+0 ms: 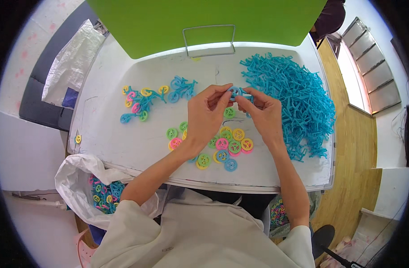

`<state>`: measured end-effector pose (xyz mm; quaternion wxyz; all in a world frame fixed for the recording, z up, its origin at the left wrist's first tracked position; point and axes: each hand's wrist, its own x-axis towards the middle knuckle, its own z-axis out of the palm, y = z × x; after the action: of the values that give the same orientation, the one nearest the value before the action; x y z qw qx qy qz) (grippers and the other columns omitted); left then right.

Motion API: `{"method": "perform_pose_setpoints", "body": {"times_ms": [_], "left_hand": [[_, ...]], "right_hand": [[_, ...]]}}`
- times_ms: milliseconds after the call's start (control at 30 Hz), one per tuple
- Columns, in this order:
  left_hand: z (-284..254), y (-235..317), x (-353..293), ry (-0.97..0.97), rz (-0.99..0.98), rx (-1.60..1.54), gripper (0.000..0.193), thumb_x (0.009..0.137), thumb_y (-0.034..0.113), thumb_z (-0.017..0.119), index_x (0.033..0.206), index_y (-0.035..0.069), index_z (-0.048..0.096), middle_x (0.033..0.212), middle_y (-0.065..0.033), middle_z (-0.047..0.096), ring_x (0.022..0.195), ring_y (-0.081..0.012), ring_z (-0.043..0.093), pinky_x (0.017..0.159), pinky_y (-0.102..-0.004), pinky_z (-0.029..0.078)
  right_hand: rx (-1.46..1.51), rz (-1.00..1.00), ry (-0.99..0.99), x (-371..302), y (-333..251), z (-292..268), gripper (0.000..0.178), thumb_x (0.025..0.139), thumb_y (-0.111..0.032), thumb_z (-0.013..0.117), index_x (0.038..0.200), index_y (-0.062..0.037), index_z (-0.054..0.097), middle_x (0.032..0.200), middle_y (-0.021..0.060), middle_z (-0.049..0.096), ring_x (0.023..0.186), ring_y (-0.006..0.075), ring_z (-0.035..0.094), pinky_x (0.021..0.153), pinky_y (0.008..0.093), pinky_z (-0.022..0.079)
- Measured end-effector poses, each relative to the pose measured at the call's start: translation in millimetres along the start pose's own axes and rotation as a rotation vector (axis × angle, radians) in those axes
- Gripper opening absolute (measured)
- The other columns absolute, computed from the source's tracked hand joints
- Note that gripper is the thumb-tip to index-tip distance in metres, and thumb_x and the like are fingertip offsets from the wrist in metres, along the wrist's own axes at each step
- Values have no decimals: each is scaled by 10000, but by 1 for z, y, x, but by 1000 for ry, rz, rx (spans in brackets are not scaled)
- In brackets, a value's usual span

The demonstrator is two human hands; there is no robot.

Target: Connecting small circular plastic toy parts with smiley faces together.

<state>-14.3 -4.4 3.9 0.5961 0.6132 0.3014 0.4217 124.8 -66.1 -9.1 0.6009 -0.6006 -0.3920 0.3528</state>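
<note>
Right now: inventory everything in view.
table: one, white, centre
held parts: count unclear, blue, upper centre
bicycle frames: many, teal, table right
loose wheels: many, mixed, table middle
toy bicycles: several, mostly teal, table left
lone wheel: one, yellow, left edge
panel: one, green, far edge
wire handle: one, silver, by panel
bag: one, white, lower left
bagged parts: many, mixed, inside
small parts: many, mixed, lower right
sheet: one, silver, upper left
shirt: one, beige, bottom
left hand: one, at held parts
right hand: one, at held parts
</note>
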Motion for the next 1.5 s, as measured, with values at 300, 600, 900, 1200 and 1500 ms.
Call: {"method": "perform_pose_setpoints", "body": {"times_ms": [300, 600, 900, 1200, 1500], "left_hand": [[-6, -8, 6, -67, -49, -57, 221, 929, 54, 541, 1122, -45, 580, 1004, -101, 632, 909, -142, 631, 837, -276, 549], [-14, -1, 8, -137, -36, 49, 176, 898, 17, 559, 1060, -46, 582, 968, -102, 635, 876, -144, 638, 843, -290, 550], [-13, 0, 9, -44, -10, -93, 145, 871, -31, 565, 1007, -55, 609, 895, -98, 655, 837, -163, 658, 765, -270, 555], [-38, 0, 25, 106, 37, 37, 166, 866, -38, 562, 1024, -45, 615, 874, -87, 651, 813, -142, 646, 748, -244, 543], [-118, -1, 52, 211, 157, 575, 201, 868, 103, 619, 1044, 9, 642, 881, -97, 674, 780, -147, 651, 640, -259, 488]], "right_hand": [[-410, -393, 172, -7, 1, 4, 246, 774, -84, 746, 994, -25, 654, 839, 31, 654, 788, 104, 612, 691, 240, 485], [-200, -297, -40, -5, -8, 1, 268, 795, -12, 700, 1049, -6, 615, 1002, 69, 656, 914, 149, 638, 818, 284, 517], [-52, -5, -122, 1, -12, -15, 345, 776, 24, 709, 1100, 18, 589, 1012, 101, 668, 940, 147, 647, 819, 272, 527], [-876, -451, 278, 8, -29, -60, 230, 728, -100, 750, 950, -76, 697, 941, 41, 678, 875, 214, 585, 813, 320, 464], [-1139, -281, -8, -1, -19, -56, 265, 653, -199, 786, 895, -105, 731, 1028, 43, 630, 1035, 267, 497, 971, 396, 344]]}}
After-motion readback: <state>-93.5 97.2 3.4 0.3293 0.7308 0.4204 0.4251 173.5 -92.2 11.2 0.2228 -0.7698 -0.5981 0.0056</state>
